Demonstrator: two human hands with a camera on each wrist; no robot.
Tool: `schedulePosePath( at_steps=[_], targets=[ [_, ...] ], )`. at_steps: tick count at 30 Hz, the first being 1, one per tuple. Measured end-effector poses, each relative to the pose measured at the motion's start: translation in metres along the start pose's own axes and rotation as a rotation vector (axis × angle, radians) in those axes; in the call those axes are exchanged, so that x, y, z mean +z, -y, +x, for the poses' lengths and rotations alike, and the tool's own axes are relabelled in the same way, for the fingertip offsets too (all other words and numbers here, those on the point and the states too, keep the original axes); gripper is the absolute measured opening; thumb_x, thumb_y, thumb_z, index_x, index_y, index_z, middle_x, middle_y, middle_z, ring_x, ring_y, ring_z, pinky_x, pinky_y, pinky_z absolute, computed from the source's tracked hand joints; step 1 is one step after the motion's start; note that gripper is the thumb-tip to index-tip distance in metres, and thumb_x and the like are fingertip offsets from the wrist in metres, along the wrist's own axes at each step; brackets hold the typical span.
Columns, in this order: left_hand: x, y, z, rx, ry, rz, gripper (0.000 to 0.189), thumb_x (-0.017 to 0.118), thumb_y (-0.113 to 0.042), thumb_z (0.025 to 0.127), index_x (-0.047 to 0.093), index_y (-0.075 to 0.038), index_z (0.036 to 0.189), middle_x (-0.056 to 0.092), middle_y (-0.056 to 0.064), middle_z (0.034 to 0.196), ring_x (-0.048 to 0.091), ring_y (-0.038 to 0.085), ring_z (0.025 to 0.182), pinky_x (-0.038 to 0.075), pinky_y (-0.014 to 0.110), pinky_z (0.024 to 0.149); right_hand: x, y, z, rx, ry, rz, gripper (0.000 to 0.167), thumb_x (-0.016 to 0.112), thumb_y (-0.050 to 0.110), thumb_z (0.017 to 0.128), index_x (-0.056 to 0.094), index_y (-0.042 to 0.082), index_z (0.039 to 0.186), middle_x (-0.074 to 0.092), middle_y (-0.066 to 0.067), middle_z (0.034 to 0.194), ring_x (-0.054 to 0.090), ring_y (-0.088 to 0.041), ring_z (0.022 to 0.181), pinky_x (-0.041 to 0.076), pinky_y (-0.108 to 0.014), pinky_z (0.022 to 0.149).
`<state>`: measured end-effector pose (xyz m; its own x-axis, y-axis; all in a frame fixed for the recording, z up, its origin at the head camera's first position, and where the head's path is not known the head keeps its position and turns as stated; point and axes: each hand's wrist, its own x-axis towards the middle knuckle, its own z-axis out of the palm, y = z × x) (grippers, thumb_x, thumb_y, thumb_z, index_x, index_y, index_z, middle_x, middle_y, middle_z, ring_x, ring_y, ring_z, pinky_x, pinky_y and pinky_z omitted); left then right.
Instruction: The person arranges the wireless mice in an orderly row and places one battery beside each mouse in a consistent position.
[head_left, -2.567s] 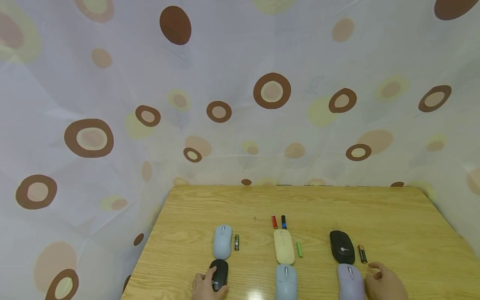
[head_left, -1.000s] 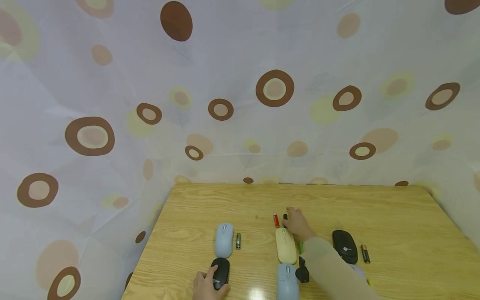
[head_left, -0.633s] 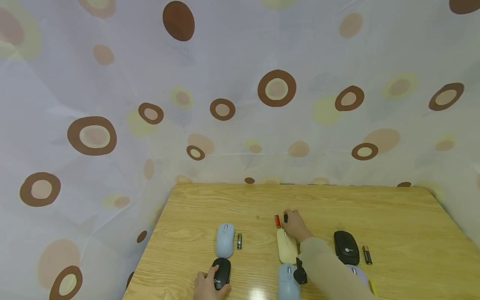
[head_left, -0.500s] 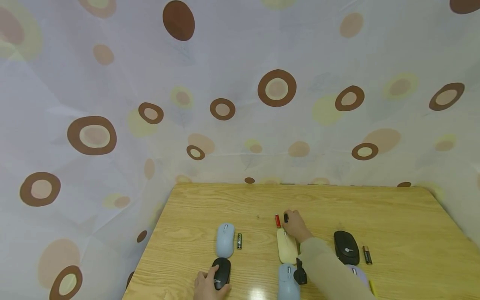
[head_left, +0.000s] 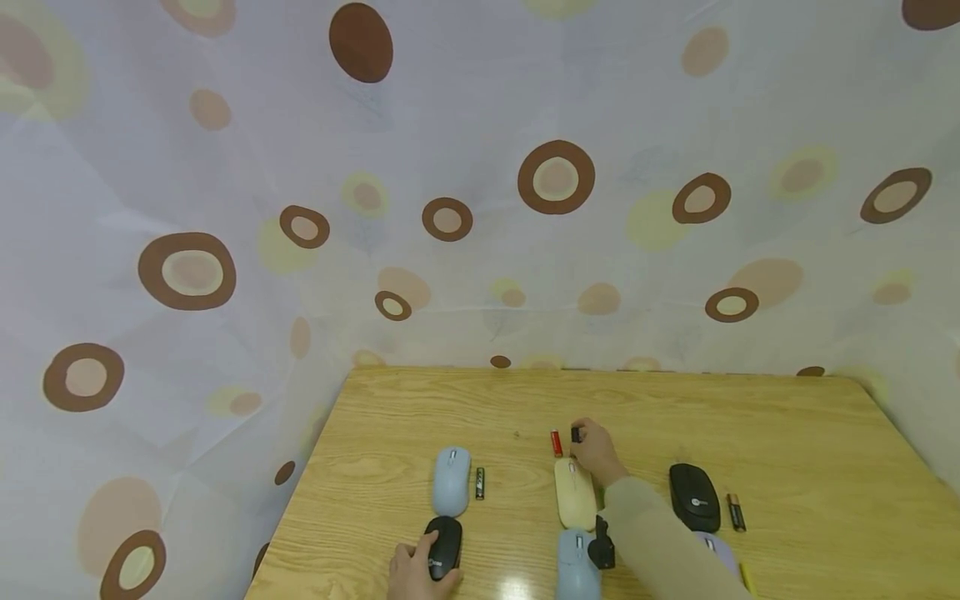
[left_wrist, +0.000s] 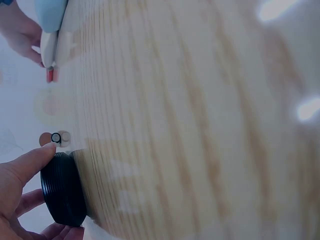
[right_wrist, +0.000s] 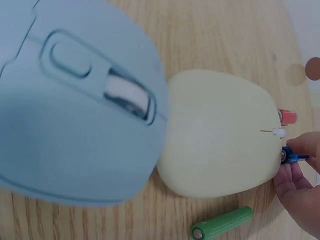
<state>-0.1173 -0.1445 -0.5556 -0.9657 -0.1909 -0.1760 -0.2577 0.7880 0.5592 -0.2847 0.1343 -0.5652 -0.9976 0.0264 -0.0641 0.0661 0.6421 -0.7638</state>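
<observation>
My left hand (head_left: pixel 420 569) grips a black computer mouse (head_left: pixel 446 543) by its sides on the table; in the left wrist view the thumb and fingertips lie on opposite sides of it. Past the far end of a cream mouse (right_wrist: pixel 220 132), my right hand (head_left: pixel 595 450) pinches a blue-and-black battery (right_wrist: pixel 288 155) between thumb and fingers. Close to that battery lies a red battery (head_left: pixel 557 443). A green battery (right_wrist: pixel 222 223) rests beside the cream mouse, mostly behind the right sleeve in the head view. A light blue mouse (head_left: pixel 578 567) touches the cream one's near end.
Another light blue mouse (head_left: pixel 452 482) sits ahead of the left hand, with a dark green battery (head_left: pixel 480 483) beside it. To the right are a black mouse (head_left: pixel 694 497), a black-and-copper battery (head_left: pixel 736 512) and a partly hidden lavender mouse (head_left: pixel 718 550). A patterned curtain (head_left: pixel 480 275) surrounds the table.
My right hand has moved from beside the lavender mouse, left and forward to the blue-and-black battery, and now pinches it. My left hand stays on its black mouse.
</observation>
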Motion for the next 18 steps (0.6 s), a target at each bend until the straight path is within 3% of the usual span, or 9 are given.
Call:
schedulePosePath(
  at_steps=[3,7,12,18],
  targets=[
    [0.000,0.000,0.000,-0.001,0.007,0.000,0.054,0.077,-0.032,0.070,0.058,-0.007,0.114,0.039,0.013,0.086,0.043,0.026,0.080,0.042,0.041,0.063,-0.002,-0.001,0.002,0.074,-0.065,0.173,0.039,0.052,-0.007,0.077,0.049,-0.008,0.116,0.056,-0.024,0.090,0.057,-0.030,0.076,0.047,-0.033,0.060],
    [0.000,0.001,0.000,-0.005,0.024,0.001,0.054,0.077,-0.033,0.070,0.057,-0.007,0.114,0.039,0.013,0.086,0.042,0.026,0.080,0.042,0.040,0.062,-0.010,0.003,0.005,0.114,-0.098,0.312,0.041,0.051,-0.006,0.080,0.047,-0.005,0.121,0.051,-0.020,0.091,0.056,-0.024,0.073,0.045,-0.024,0.057],
    [-0.001,0.002,0.001,0.005,0.032,-0.009,0.054,0.076,-0.032,0.071,0.057,-0.006,0.114,0.039,0.013,0.085,0.042,0.026,0.080,0.041,0.040,0.062,-0.029,0.018,-0.002,0.111,-0.101,0.350,0.040,0.053,-0.001,0.083,0.047,-0.004,0.122,0.051,-0.021,0.095,0.060,-0.027,0.076,0.047,-0.023,0.058],
    [-0.002,0.001,0.001,0.009,0.039,-0.011,0.055,0.076,-0.033,0.071,0.057,-0.006,0.114,0.039,0.014,0.086,0.042,0.026,0.080,0.041,0.039,0.062,-0.051,0.034,-0.028,0.111,-0.064,0.339,0.035,0.055,0.001,0.083,0.050,0.000,0.118,0.048,-0.014,0.092,0.051,-0.017,0.071,0.050,-0.030,0.062]
  ],
)
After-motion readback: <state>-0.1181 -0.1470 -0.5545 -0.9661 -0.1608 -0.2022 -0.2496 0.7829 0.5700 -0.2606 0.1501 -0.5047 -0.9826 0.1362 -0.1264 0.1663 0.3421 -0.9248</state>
